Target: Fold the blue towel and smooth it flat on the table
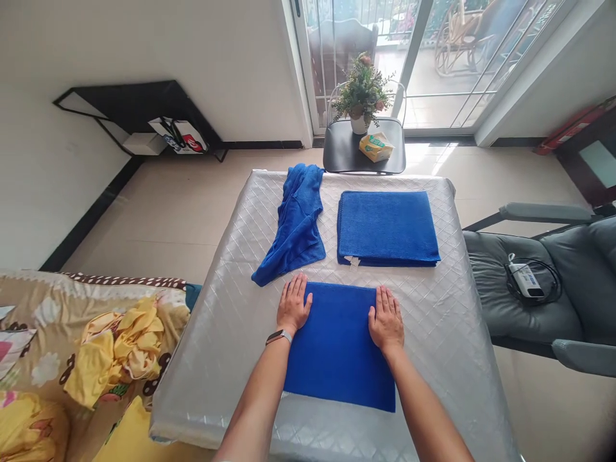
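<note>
Head camera looks steeply down over the table [433, 359].

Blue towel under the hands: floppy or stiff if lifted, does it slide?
The blue towel likely flops: the crumpled towel nearby lies in soft folds. Probably light, being thin and flat. May slide; the table cover looks glossy.

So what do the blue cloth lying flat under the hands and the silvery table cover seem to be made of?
The blue cloth looks like microfibre or terry towelling: matte, with a fine fuzzy nap and soft edges. The table cover looks like a quilted synthetic, perhaps satin or coated fabric: silvery sheen, stitched diamond pattern, glare from the window. Neither is certain from the look alone.
</note>
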The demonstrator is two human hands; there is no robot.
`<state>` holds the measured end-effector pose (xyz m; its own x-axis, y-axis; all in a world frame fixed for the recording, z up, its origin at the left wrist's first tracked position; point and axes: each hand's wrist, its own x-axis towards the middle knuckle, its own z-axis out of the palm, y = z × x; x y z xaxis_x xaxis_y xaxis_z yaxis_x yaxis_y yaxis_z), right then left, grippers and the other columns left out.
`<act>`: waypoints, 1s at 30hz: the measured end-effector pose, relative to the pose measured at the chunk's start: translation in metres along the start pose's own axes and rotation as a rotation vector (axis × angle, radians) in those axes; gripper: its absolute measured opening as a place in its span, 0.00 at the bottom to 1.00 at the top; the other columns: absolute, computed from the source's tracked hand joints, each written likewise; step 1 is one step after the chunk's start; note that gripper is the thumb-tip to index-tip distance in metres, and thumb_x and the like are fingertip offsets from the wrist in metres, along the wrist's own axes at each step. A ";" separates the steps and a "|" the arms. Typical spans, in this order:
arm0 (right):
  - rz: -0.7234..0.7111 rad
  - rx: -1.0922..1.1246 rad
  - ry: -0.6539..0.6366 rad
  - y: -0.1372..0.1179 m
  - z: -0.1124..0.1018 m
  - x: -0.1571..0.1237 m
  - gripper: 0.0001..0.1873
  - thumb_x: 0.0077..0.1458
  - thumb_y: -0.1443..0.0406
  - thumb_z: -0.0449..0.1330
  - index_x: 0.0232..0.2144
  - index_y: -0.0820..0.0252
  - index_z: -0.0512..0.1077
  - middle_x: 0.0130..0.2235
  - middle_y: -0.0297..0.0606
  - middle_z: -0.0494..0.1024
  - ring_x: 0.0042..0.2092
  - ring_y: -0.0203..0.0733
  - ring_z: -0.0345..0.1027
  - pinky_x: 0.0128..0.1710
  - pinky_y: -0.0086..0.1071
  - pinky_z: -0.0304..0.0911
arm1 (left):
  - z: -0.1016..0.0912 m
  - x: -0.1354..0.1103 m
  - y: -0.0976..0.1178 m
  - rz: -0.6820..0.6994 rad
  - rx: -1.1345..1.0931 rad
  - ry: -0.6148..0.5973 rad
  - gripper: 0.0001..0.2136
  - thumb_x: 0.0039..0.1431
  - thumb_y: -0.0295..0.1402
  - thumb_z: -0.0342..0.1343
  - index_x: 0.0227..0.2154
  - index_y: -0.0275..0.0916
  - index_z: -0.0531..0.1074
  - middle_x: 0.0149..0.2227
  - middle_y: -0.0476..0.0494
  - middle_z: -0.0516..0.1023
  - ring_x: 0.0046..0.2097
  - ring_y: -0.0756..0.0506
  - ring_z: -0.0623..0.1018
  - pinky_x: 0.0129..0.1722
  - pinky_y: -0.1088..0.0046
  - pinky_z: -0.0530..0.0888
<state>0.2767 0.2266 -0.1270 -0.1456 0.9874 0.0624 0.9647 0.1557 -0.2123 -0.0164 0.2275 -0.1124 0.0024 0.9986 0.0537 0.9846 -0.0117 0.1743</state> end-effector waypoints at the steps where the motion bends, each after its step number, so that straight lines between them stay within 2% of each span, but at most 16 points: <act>1: 0.003 -0.001 0.000 0.000 0.000 0.000 0.35 0.68 0.65 0.43 0.73 0.64 0.37 0.72 0.45 0.52 0.73 0.45 0.41 0.71 0.46 0.40 | 0.000 0.000 0.000 0.000 -0.004 0.003 0.28 0.70 0.38 0.42 0.70 0.36 0.53 0.71 0.40 0.56 0.71 0.41 0.56 0.70 0.54 0.53; 10: -0.008 -0.042 0.025 0.000 -0.002 0.000 0.37 0.68 0.64 0.43 0.73 0.61 0.31 0.72 0.44 0.52 0.72 0.45 0.42 0.71 0.46 0.43 | -0.002 0.000 0.002 0.007 -0.021 0.004 0.28 0.71 0.38 0.41 0.70 0.33 0.53 0.71 0.37 0.54 0.72 0.41 0.52 0.71 0.54 0.51; 16: -0.006 -0.076 0.023 0.001 0.000 0.000 0.39 0.68 0.64 0.44 0.72 0.59 0.28 0.72 0.42 0.50 0.72 0.44 0.42 0.71 0.45 0.43 | -0.002 0.000 0.002 -0.009 -0.061 -0.003 0.28 0.70 0.38 0.42 0.70 0.35 0.51 0.72 0.38 0.54 0.72 0.41 0.52 0.71 0.54 0.50; 30: 0.020 -0.094 -0.004 0.001 0.002 0.000 0.39 0.67 0.64 0.45 0.73 0.60 0.30 0.73 0.41 0.49 0.72 0.45 0.42 0.70 0.46 0.44 | -0.002 -0.001 0.002 -0.003 -0.137 0.004 0.30 0.70 0.38 0.43 0.72 0.36 0.46 0.72 0.37 0.52 0.72 0.38 0.54 0.70 0.48 0.52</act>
<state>0.2775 0.2267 -0.1288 -0.1270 0.9904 0.0551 0.9837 0.1328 -0.1209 -0.0146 0.2266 -0.1099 -0.0012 0.9983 0.0574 0.9515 -0.0165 0.3072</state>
